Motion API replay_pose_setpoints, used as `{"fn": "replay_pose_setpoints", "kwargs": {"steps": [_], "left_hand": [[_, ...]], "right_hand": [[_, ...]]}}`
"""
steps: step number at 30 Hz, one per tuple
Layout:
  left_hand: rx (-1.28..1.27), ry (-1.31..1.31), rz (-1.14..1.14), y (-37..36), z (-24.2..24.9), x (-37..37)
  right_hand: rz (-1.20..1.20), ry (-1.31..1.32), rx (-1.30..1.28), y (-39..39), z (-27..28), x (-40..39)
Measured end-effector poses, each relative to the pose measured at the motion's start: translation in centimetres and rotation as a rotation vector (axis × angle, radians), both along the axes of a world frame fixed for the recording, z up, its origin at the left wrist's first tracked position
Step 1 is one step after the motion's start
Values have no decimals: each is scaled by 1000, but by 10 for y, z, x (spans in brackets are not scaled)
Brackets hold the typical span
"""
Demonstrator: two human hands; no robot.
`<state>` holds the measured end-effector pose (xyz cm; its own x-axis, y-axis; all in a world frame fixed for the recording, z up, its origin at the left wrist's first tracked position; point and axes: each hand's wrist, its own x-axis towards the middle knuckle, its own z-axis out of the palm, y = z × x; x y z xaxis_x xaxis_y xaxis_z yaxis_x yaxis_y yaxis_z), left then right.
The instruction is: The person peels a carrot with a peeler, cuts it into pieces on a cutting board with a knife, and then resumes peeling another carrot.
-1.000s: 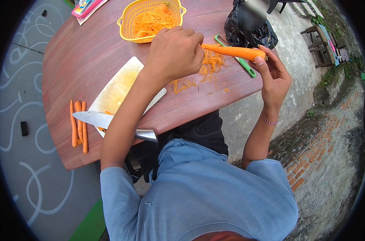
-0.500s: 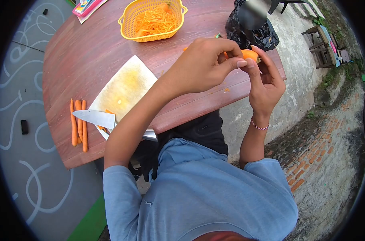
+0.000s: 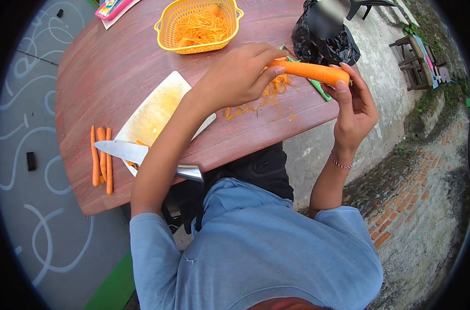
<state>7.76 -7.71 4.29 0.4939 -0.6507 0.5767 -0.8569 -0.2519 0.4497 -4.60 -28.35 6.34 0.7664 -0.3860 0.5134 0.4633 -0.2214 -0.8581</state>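
Note:
A peeled-looking orange carrot [image 3: 312, 71] lies lengthwise between my two hands, above the table's right part. My left hand [image 3: 245, 72] pinches its narrower end, with the thumb below. Around the thicker end, near the stem, the fingers of my right hand [image 3: 355, 101] are closed. Beneath the carrot are scattered carrot peelings [image 3: 240, 111] and a green-handled tool [image 3: 320, 90], partly hidden. By my left forearm, a large knife [image 3: 122, 150] rests across a white cutting board [image 3: 168, 98], its middle hidden by the arm.
Several whole carrots [image 3: 102, 160] lie left of the board. A yellow basket [image 3: 160, 39] with shredded carrot stands at the far side of the wooden table [image 3: 85, 93]. A black plastic bag [image 3: 343, 49] sits at the right edge. A pink case [image 3: 111, 8] is at the far left.
My hands have moved apart, the left one leftward and the right one slightly right and down. The carrot, mostly hidden before, now shows along its length. Peelings and the green-handled tool are uncovered.

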Motion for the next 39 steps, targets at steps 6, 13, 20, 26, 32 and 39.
{"fn": "replay_pose_setpoints", "kwargs": {"steps": [6,13,20,26,32,39], "left_hand": [[285,294,-35,9,11,0],[324,312,180,16,15,9],[151,-8,82,15,-3,9],[364,86,168,11,14,9],[317,-114,156,16,-3,12],[471,-60,206,13,4,9]], "right_hand": [[1,-20,135,-51,7,-5],[-79,-37,225,-85,-1,-8],[-166,-31,176,-84,3,-11],[-182,-45,183,-97,5,-18],[-166,-30,236,-110,-2,-26],[-109,-28,213,-89,11,-7]]}}
